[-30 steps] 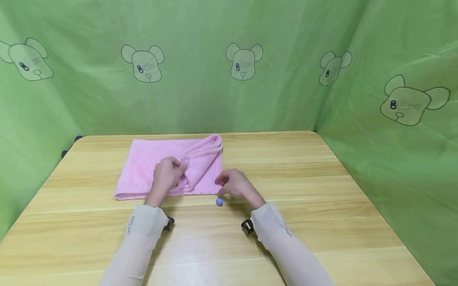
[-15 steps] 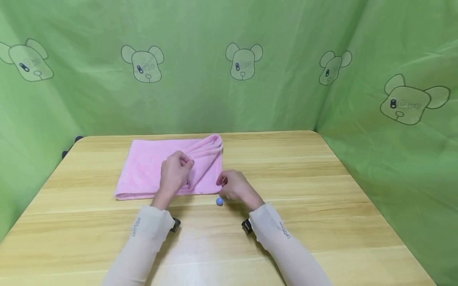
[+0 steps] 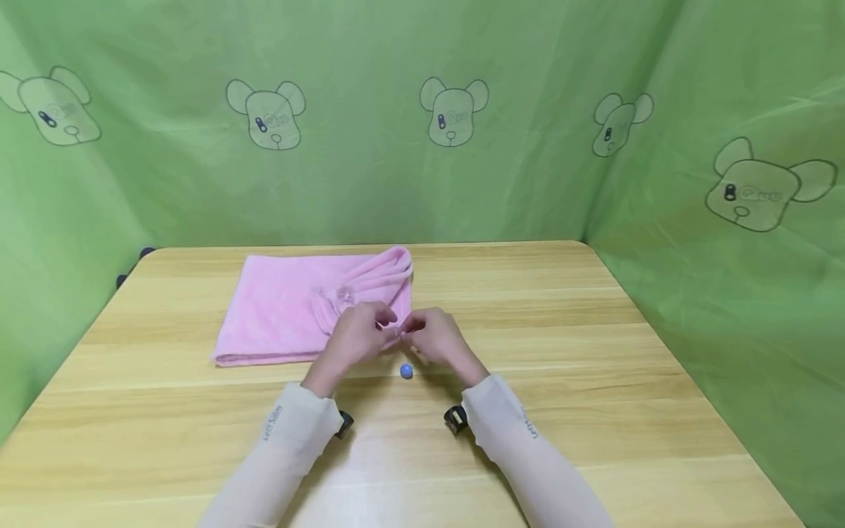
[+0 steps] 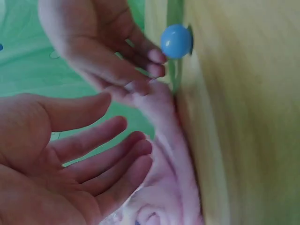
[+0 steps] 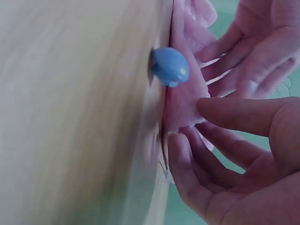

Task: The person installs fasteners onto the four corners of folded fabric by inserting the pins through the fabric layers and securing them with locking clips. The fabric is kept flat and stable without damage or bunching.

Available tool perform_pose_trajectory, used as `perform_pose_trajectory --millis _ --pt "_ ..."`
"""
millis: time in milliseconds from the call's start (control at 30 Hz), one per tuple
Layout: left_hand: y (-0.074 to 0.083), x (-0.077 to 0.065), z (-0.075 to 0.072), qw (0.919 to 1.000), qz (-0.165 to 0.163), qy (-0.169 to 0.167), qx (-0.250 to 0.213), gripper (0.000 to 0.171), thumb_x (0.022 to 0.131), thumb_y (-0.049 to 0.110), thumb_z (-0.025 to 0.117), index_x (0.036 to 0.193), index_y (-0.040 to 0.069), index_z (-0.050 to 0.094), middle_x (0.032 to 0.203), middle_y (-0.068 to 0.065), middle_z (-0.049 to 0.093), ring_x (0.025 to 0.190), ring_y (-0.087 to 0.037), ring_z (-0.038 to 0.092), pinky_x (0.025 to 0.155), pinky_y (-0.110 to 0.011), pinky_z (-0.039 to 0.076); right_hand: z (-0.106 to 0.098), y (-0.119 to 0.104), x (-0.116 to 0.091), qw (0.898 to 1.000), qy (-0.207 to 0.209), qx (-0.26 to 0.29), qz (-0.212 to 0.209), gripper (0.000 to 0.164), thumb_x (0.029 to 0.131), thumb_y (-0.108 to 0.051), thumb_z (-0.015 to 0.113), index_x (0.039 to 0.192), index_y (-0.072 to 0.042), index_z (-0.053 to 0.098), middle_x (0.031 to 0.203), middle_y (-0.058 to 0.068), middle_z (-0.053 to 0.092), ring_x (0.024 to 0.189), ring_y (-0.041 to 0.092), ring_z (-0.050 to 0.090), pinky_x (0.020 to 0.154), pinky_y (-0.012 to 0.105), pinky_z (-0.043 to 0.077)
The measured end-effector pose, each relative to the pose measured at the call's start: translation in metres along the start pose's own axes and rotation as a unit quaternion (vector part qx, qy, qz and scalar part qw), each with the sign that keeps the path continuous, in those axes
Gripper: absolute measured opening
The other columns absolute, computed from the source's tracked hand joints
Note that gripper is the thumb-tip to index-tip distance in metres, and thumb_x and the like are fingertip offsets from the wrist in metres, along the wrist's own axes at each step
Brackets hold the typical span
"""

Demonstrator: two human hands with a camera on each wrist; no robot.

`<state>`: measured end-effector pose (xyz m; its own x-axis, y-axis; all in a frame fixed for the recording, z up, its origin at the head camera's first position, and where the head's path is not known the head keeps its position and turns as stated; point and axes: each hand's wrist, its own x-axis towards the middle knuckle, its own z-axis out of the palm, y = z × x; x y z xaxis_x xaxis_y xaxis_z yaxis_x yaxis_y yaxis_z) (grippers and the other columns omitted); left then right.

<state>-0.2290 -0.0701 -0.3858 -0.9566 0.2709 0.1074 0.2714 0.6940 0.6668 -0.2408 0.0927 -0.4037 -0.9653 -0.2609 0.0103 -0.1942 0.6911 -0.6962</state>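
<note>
A folded pink towel [image 3: 277, 308] lies on the table, its right part gathered in a loose fold. My right hand [image 3: 436, 337] pinches the towel's near right corner [image 5: 187, 110] between thumb and fingers. My left hand [image 3: 361, 331] is over the towel's near edge, its fingertips right beside the right hand's. In the left wrist view its fingers [image 4: 108, 154] are loosely extended with nothing between them. A small clear, shiny object [image 3: 345, 295] rests on the towel just beyond the left hand. A blue ball [image 3: 406, 371] sits on the table just below the right hand.
The light wood table [image 3: 568, 411] reaches back to a green curtain [image 3: 370, 191] printed with mouse faces. Green curtain also hangs at the left and right sides. Black wrist devices [image 3: 455, 419] show at both cuffs.
My left hand has moved right and toward me, from the middle of the towel to beside the right hand, uncovering the clear object. The right hand has barely shifted, and the ball has stayed put.
</note>
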Motion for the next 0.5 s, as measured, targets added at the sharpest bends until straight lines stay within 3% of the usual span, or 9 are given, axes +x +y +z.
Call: perform_pose_trajectory --millis 100,233,400,500 --pt "-0.001 0.0 0.004 0.9997 0.0 -0.025 0.005 0.023 0.084 0.018 0.076 0.103 0.006 0.071 0.098 -0.009 0.07 0.087 -0.023 0.063 0.08 -0.04 0.052 -0.001 -0.001 0.0 0.998 0.009 0.054 0.008 0.007 0.081 -0.003 0.072 0.086 -0.008 0.073 0.078 0.002 0.069 0.068 0.021 0.063 0.062 0.031 0.054" --pt "-0.005 0.0 0.006 0.9997 0.0 -0.026 -0.001 0.013 0.081 0.011 0.077 0.093 0.009 0.073 0.085 -0.002 0.069 0.076 -0.018 0.061 0.074 -0.037 0.052 -0.003 -0.003 -0.001 0.994 0.007 0.103 0.022 0.008 0.083 -0.002 0.072 0.09 -0.005 0.073 0.079 0.005 0.069 0.072 0.027 0.065 0.065 0.037 0.056" --pt "-0.011 0.002 0.007 0.9999 0.005 -0.009 -0.003 0.005 0.08 0.003 0.074 0.082 0.008 0.073 0.072 0.0 0.066 0.066 -0.016 0.057 0.065 -0.034 0.05 -0.003 -0.005 0.002 0.996 0.029 0.086 0.016 0.007 0.083 -0.01 0.077 0.089 -0.008 0.074 0.08 0.0 0.069 0.075 0.018 0.062 0.071 0.035 0.052" --pt "-0.013 0.002 0.007 1.0 0.006 -0.003 -0.001 0.005 0.083 0.004 0.073 0.081 0.008 0.073 0.07 0.001 0.065 0.064 -0.016 0.055 0.062 -0.032 0.049 -0.002 -0.003 0.003 0.996 0.039 0.078 0.016 0.007 0.083 -0.011 0.077 0.088 -0.009 0.074 0.079 0.0 0.069 0.072 0.016 0.062 0.067 0.032 0.051"
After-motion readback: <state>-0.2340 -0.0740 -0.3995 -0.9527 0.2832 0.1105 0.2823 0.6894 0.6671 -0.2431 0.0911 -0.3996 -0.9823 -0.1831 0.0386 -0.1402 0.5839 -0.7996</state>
